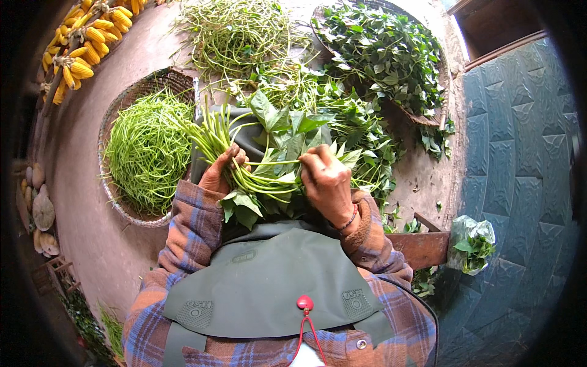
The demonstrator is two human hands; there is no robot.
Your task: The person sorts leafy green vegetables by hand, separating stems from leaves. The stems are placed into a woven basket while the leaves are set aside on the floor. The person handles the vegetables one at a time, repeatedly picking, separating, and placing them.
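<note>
My left hand is closed around a bundle of green leaf stems, whose ends fan out up and to the left. From that fist the stems curve rightward over my lap. Pinched between the fingers of my right hand is the end of one stem, stretched straight between both hands. Broad green leaves lie just above and below the hands, over a dark green waterproof apron. My right fingers cover part of the stem's tip, so its end is hidden.
On the left stands a woven basket full of stripped stems. Leafy vines and a pile of bare vines cover the floor ahead. A second basket heaped with leaves is at upper right. Corn cobs hang at upper left.
</note>
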